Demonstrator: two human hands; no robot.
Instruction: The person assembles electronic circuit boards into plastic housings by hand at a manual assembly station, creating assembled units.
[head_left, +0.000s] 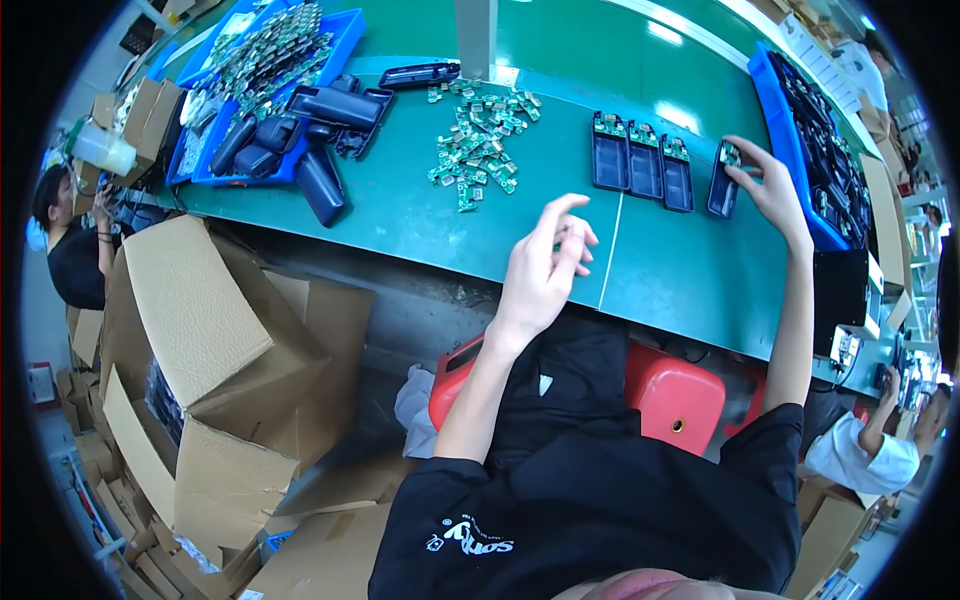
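Head view: the dark shell [721,193] lies on the workbench [690,275], toward its right-hand part and set back from the near edge. Open side is up; a green board [731,156] sits at the end toward the far edge. Long axis runs near edge to far edge, that far end leaning slightly right.

Key relation, as judged: thumb and forefinger of the right hand [765,185] come in from the right, across the long axis, and meet the shell at its board end, not its middle. Gap between those two fingertips is narrow. Cannot tell whether they pinch the shell or only rest on the board; the contact is too small to read.

Just left of the shell: a row of three shells [645,168], close side by side, long axes near parallel to it, boards likewise at the far-edge ends.

Left hand [543,265] is the farther one, well apart from the shell, hanging over the near edge. Fingers loosely bent, nothing seen in them.

Farther left, toward the far edge: scattered loose green boards [473,150]. Beyond these, at the left part, a blue bin [245,181] with more dark housings. Right of the right hand, along the right end, another blue bin [770,95], heaped with dark parts.
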